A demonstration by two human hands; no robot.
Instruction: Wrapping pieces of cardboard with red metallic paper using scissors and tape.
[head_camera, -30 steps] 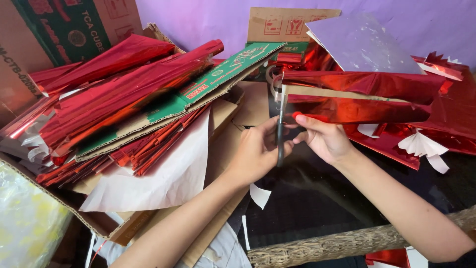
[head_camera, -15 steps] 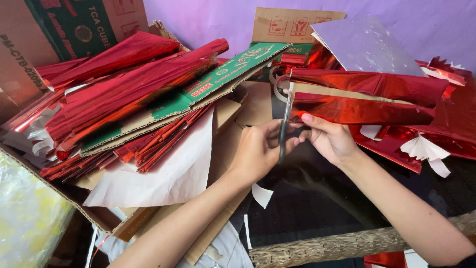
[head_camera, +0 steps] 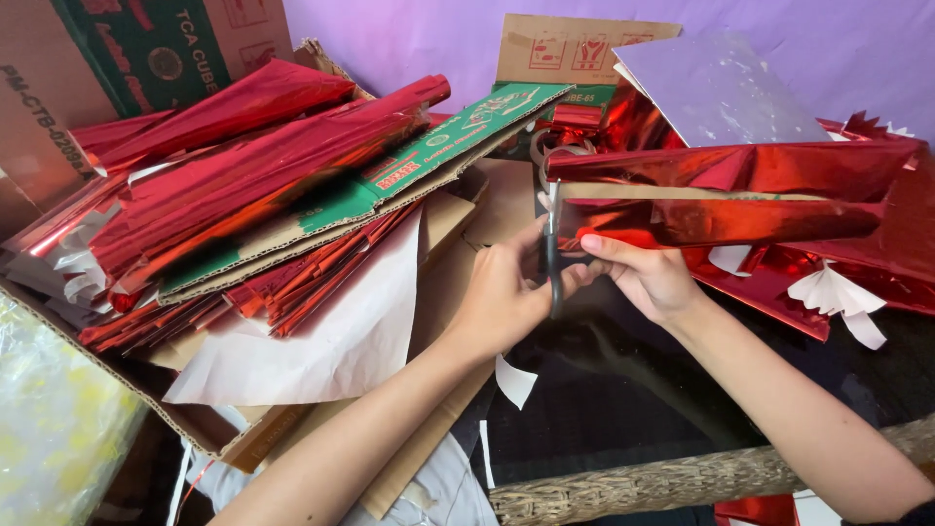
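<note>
Scissors (head_camera: pixel 552 263) stand upright between both hands, blades raised against the near left edge of the folded red foil sheet (head_camera: pixel 726 200). Left hand (head_camera: pixel 502 297) wraps the handles, fingers closed around them; right hand (head_camera: pixel 648 278) pinches the foil's lower edge just right of the scissors. Piled foil and cardboard (head_camera: pixel 292 205) crowd their left; below them, the dark tabletop (head_camera: pixel 623 390) lies open.

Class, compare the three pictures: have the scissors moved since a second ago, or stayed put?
Barely. The scissors remain upright between the left hand and right hand, at the left end of the folded red foil strip, just as before.
</note>
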